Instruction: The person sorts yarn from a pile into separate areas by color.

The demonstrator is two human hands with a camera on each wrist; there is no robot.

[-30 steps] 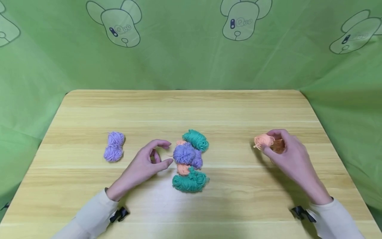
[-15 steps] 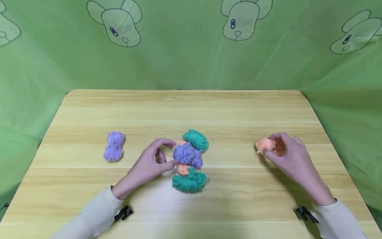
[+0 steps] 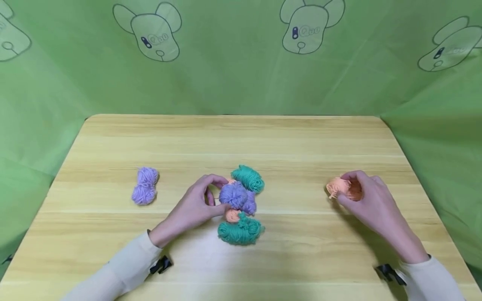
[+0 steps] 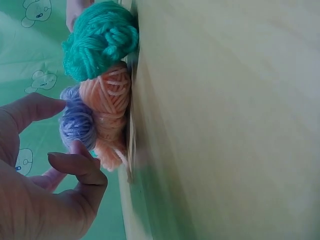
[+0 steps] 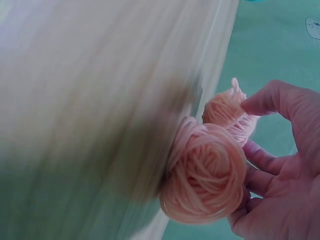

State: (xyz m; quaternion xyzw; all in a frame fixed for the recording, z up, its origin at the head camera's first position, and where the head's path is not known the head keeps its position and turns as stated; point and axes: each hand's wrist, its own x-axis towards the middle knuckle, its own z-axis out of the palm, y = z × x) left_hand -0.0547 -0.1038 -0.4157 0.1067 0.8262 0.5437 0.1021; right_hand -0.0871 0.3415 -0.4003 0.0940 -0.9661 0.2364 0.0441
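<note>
My left hand [image 3: 199, 200] is curved beside the heap in the middle, with thumb and forefinger spread at either side of a purple yarn ball [image 3: 233, 195]. The left wrist view shows the fingertips right at that ball's edge. Peach yarn [image 4: 106, 95] and a green skein [image 4: 100, 40] lie against it. At the right, my right hand [image 3: 373, 205] pinches a peach yarn skein [image 3: 337, 187] between thumb and fingers, low over the table. Its larger rounded end [image 5: 205, 175] shows in the right wrist view; the hand covers part of it from above.
A lone lilac skein [image 3: 145, 186] lies on the wooden table [image 3: 301, 142] at the left. Green skeins sit at the heap's far end [image 3: 247, 178] and near end [image 3: 240, 230]. A green cloth [image 3: 233, 79] hangs behind and at both sides.
My left hand has moved right, up to the purple ball. My right hand has shifted slightly right and nearer to me with the peach skein. The heap has stayed in place.
</note>
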